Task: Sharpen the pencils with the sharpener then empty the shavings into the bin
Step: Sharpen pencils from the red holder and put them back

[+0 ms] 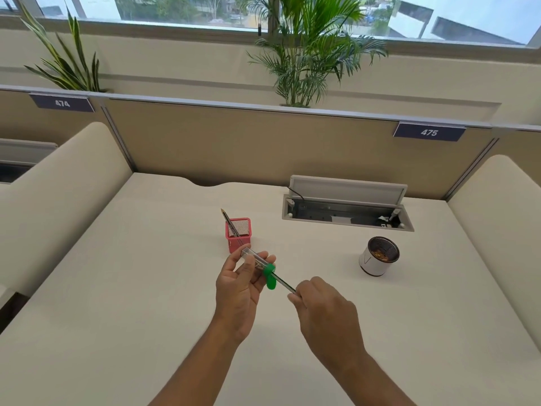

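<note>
My left hand (238, 288) grips a sharpener (257, 260) with a clear tube body and a green end above the desk. A dark green pencil (285, 284) is pushed into the green end, and my right hand (320, 309) pinches its other end. Just behind the left hand stands a pink mesh holder (238, 234) with one pencil (229, 222) leaning in it. A small white round bin (377, 257) with brown shavings inside stands to the right on the white desk (146, 288).
An open cable tray (347, 209) with a raised lid is sunk into the desk at the back right. Padded dividers flank the desk on both sides, and a tan partition labelled 475 closes the back. Plants stand behind it.
</note>
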`<state>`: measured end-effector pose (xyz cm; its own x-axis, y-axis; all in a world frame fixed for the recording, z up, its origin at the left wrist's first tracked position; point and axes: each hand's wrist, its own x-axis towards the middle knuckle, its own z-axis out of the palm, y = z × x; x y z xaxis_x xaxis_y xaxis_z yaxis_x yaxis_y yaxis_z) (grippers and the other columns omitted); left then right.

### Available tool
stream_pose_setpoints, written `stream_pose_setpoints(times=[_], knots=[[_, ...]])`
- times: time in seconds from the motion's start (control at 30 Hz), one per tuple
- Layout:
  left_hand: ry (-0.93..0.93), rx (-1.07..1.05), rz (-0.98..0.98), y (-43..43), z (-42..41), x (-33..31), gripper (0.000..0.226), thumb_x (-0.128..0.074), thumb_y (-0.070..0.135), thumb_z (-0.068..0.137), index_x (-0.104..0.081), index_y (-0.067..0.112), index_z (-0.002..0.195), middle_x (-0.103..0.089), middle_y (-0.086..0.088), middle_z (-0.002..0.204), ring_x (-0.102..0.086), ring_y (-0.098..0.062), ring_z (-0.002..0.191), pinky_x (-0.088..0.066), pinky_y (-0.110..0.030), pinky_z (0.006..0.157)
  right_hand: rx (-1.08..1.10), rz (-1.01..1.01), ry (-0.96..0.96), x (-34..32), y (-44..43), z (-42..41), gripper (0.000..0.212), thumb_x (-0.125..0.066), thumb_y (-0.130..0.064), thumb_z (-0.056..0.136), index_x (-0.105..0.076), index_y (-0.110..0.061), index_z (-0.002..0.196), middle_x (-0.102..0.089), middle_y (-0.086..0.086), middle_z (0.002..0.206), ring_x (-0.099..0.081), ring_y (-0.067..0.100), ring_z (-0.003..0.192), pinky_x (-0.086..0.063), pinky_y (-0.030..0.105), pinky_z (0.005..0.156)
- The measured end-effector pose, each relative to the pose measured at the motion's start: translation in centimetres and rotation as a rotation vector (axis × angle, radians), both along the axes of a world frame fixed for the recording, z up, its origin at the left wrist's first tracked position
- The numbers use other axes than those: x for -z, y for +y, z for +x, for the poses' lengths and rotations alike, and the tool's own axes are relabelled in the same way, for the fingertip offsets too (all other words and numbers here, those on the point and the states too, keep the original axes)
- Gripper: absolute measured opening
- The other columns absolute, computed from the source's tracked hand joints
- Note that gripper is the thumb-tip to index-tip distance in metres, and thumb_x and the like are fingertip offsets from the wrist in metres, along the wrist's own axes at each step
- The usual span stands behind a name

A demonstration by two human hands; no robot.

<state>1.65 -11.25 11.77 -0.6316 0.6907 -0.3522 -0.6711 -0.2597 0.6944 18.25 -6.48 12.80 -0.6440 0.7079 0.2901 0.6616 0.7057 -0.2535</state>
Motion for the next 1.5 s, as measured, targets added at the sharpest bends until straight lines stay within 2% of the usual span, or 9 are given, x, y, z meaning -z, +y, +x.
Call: stream_pose_setpoints(times=[0.1,0.17,0.27,0.4,0.63,0.87,1.0,1.3,1.5], knots=[[-0.029,-0.005,0.010,0.0,0.1,0.0,0.036,-0.054,0.012,0.106,-0.056,0.006,0.141,-0.076,-0.024,0.120,-0.076,-0.041,0.110,-0.063,-0.044,0.095,0.029,-0.071,-0.002,-0.4,-0.1,-0.3,0.026,-0.061,-0.037,0.099,-0.057,-0.022,0.077,-0.057,-0.005,0.066,-0.051,0.018,0.054,-0.041,0.032,0.042],[-0.028,0.015,0.005,0.0,0.1,0.0,0.034,-0.053,0.011,0.107,-0.057,0.006,0.140,-0.077,-0.023,0.118,-0.077,-0.040,0.109,-0.062,-0.046,0.097,0.049,-0.363,0.082,-0.8,0.2,-0.5,0.035,-0.049,-0.040,0.105,-0.058,-0.019,0.079,-0.064,-0.001,0.068,-0.057,0.024,0.061,-0.051,0.043,0.055],[-0.029,0.030,0.006,-0.1,0.3,0.0,0.034,-0.053,0.011,0.107,-0.057,0.006,0.140,-0.077,-0.022,0.118,-0.076,-0.040,0.111,-0.061,-0.047,0.099,0.045,-0.553,0.228,-1.5,0.4,-0.4,0.033,-0.061,-0.043,0.099,-0.061,-0.018,0.077,-0.065,0.001,0.066,-0.059,0.021,0.062,-0.054,0.045,0.063],[-0.023,0.027,0.010,-0.2,0.2,-0.1,0.036,-0.055,0.012,0.106,-0.057,0.008,0.141,-0.076,-0.022,0.122,-0.075,-0.041,0.113,-0.059,-0.048,0.101,0.026,-0.434,0.211,-0.9,0.3,0.0,0.040,-0.086,-0.045,0.077,-0.053,-0.022,0.079,-0.055,-0.005,0.072,-0.052,0.017,0.067,-0.046,0.031,0.059],[-0.062,-0.003,0.027,-0.2,0.5,0.0,0.034,-0.054,0.012,0.106,-0.058,0.008,0.140,-0.077,-0.022,0.119,-0.076,-0.041,0.111,-0.063,-0.044,0.095,0.007,-0.022,0.008,-0.3,-0.3,0.0,0.024,-0.071,-0.032,0.090,-0.052,-0.024,0.077,-0.049,-0.006,0.069,-0.037,0.015,0.053,-0.033,0.027,0.039],[-0.034,0.028,0.001,-0.1,0.8,0.4,0.032,-0.051,0.012,0.108,-0.061,0.008,0.138,-0.076,-0.023,0.121,-0.076,-0.040,0.112,-0.060,-0.047,0.101,0.008,-0.510,0.149,-0.2,0.5,0.1,0.037,-0.046,-0.037,0.107,-0.060,-0.014,0.082,-0.062,0.004,0.066,-0.055,0.025,0.061,-0.051,0.051,0.062],[-0.028,0.034,0.001,-0.2,0.9,0.4,0.034,-0.052,0.013,0.108,-0.059,0.008,0.140,-0.077,-0.022,0.120,-0.076,-0.039,0.113,-0.056,-0.050,0.107,-0.031,-0.494,0.217,-0.8,0.3,0.1,0.035,-0.078,-0.052,0.084,-0.062,-0.023,0.096,-0.057,-0.013,0.073,-0.054,0.007,0.065,-0.044,0.017,0.060],[-0.037,0.008,0.004,0.2,0.5,0.3,0.034,-0.052,0.015,0.108,-0.061,0.011,0.140,-0.077,-0.020,0.122,-0.076,-0.040,0.113,-0.059,-0.047,0.102,-0.096,0.026,0.059,0.2,0.2,-0.3,0.028,-0.075,-0.027,0.091,-0.054,-0.020,0.074,-0.050,-0.005,0.065,-0.038,0.014,0.049,-0.031,0.022,0.043],[-0.061,0.024,0.021,-0.1,0.4,0.7,0.035,-0.047,0.012,0.110,-0.057,0.004,0.142,-0.075,-0.023,0.118,-0.076,-0.038,0.111,-0.061,-0.045,0.100,0.038,-1.084,0.377,-2.3,1.3,-0.4,0.022,-0.062,-0.021,0.100,-0.071,-0.008,0.086,-0.068,0.003,0.065,-0.045,0.012,0.044,-0.035,0.020,0.041]])
